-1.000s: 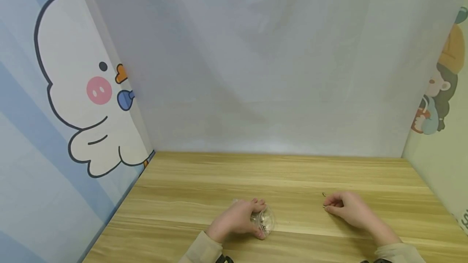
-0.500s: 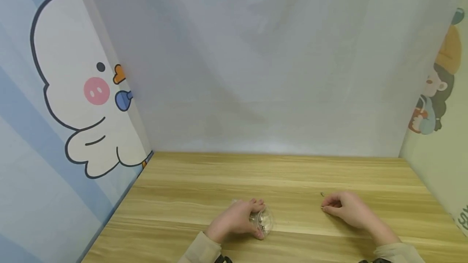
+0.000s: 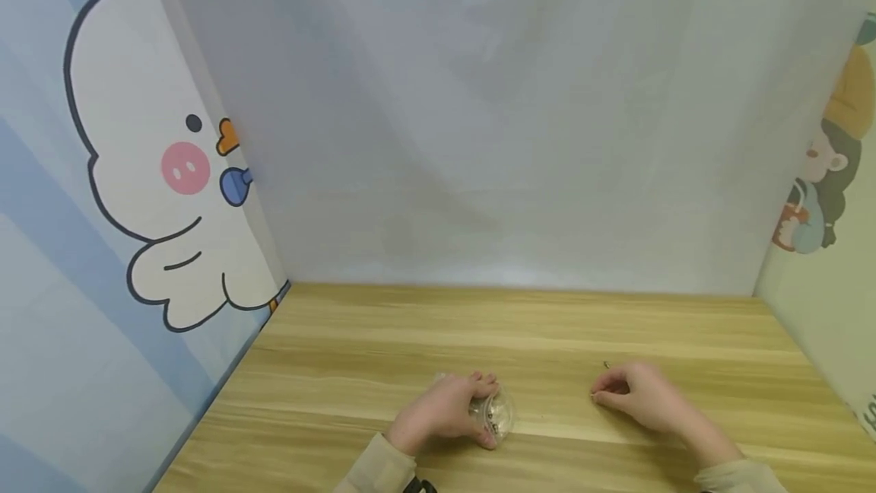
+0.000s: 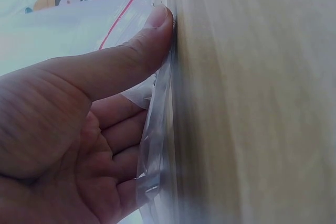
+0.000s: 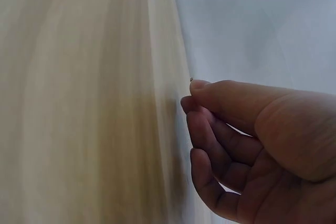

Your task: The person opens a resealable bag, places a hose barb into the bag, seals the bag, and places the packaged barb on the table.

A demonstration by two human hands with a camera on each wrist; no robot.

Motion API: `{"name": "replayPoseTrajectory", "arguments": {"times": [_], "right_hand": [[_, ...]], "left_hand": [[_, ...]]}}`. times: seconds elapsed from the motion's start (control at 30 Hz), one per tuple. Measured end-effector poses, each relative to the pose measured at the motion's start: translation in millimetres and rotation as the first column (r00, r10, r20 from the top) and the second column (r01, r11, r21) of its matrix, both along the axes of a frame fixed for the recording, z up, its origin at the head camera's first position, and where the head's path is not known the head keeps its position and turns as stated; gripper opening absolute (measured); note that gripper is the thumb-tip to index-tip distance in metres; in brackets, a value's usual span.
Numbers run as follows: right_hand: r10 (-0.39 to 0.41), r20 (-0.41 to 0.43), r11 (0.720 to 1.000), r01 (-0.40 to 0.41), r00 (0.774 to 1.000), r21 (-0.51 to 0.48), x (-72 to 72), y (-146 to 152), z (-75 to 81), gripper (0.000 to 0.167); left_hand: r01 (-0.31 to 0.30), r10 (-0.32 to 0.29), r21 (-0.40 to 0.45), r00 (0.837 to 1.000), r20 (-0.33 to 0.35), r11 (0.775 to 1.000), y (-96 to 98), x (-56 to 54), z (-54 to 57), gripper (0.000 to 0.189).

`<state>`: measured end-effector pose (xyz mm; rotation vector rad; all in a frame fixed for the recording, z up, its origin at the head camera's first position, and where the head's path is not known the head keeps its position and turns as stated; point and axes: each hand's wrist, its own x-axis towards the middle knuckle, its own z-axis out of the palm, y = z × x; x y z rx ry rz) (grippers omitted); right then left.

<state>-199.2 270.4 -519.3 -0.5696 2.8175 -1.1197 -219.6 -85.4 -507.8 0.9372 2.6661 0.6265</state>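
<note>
My left hand (image 3: 441, 409) holds a clear plastic zip bag (image 3: 502, 413) low on the table, thumb and fingers spread around its near part. A red stripe (image 4: 118, 20) runs along the bag in the left wrist view, and several tiny metal pieces (image 3: 492, 426) show inside it. My right hand (image 3: 639, 395) stands to the right of the bag, just over the table. Its thumb and index finger pinch a tiny metal piece (image 5: 191, 80), too small to tell its kind. Beyond these fingertips lies another small brass-coloured metal piece (image 3: 606, 364) on the wood.
The light wood-grain table (image 3: 424, 326) runs back to a plain grey-white curtain (image 3: 493, 135). A printed cloth with a white cartoon bird (image 3: 137, 135) hangs on the left. On the right is a pale panel (image 3: 821, 287) with a cartoon figure.
My right hand has moved a little to the left with the pinched metal piece, away from the piece lying on the table. The left hand keeps its place on the bag.
</note>
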Motion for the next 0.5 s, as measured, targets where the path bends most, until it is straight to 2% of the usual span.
{"name": "replayPoseTrajectory", "arguments": {"times": [0.2, 0.37, 0.5], "right_hand": [[0.032, 0.032, 0.999, -0.031, 0.999, -0.018, 3.6, -14.8, 1.9, 0.011], [0.072, 0.020, 0.996, -0.071, 0.997, -0.055, 5.1, -27.6, 2.5, 0.007], [0.089, 0.017, 0.994, -0.088, 0.996, -0.069, 7.5, -36.0, 0.2, 0.006]], "left_hand": [[-0.011, 0.011, 0.008, 1.000, 0.012, 1.000, 0.0, -0.4, 0.5, 0.090], [-0.013, 0.013, 0.008, 1.000, 0.012, 1.000, 0.6, -0.4, 3.1, 0.089], [-0.009, 0.009, 0.003, 1.000, 0.015, 1.000, 1.1, 0.0, 1.0, 0.090]]}}
